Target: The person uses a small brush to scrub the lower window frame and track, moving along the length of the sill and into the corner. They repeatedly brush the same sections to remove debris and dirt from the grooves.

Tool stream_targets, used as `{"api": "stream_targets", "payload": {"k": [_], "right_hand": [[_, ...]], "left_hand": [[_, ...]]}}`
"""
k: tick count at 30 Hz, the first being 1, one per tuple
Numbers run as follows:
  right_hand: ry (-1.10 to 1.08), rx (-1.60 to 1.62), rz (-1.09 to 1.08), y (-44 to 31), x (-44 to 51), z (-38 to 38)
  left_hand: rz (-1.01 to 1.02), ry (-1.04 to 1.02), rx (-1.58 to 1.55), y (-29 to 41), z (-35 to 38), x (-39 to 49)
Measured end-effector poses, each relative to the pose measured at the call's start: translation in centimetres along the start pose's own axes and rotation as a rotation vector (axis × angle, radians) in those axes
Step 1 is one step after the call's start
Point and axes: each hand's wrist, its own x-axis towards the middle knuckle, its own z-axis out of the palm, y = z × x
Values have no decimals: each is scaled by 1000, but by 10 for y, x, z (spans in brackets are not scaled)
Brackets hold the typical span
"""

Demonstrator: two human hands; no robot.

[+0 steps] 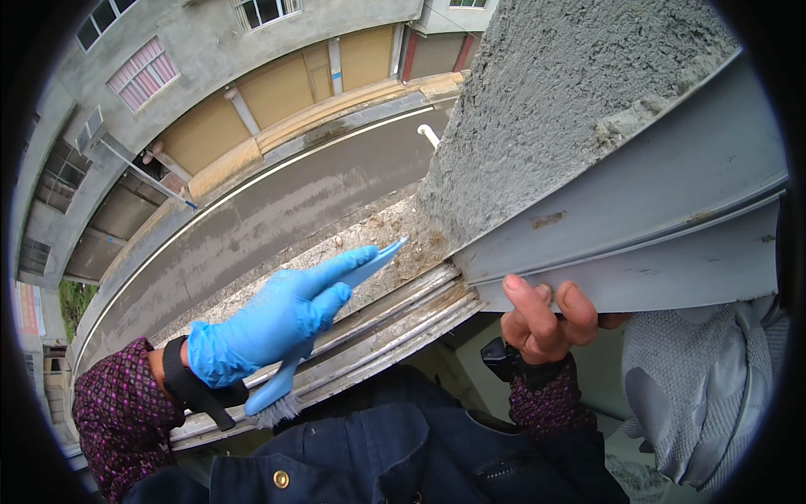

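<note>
My left hand, in a blue disposable glove, grips a light-blue plastic brush above the window's sill track. The brush's grey bristles face down near my jacket, and its flat pointed end sticks out past my fingers towards the ledge. Below it runs a dirty metal window track with several parallel rails. My bare right hand has its fingertips over the lower edge of the grey window side frame, right of the corner where frame and track meet. Brown dirt marks the frame and that corner.
Outside the track lies a rough concrete ledge with loose grit. A rough cement wall rises beside the frame. Far below is a street, with a building across it. A grey patterned curtain hangs at the right.
</note>
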Motion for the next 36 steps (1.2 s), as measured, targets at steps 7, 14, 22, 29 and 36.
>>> {"api": "stream_targets", "payload": {"k": [7,14,22,29,36], "right_hand": [[-44,27,102,-7,-2,-7],[-136,-32,136,-10,-13,-10],[-10,-111,-115,7,-21,-4],[114,-376,-497,24,-8,12],[121,-308,-520,21,-6,15]], "left_hand": [[-31,-249,386,11,2,-33],[-45,-298,531,18,-5,-31],[-128,-530,722,19,-34,-38],[140,-452,808,10,-23,-25],[189,-470,869,17,-17,-4]]}}
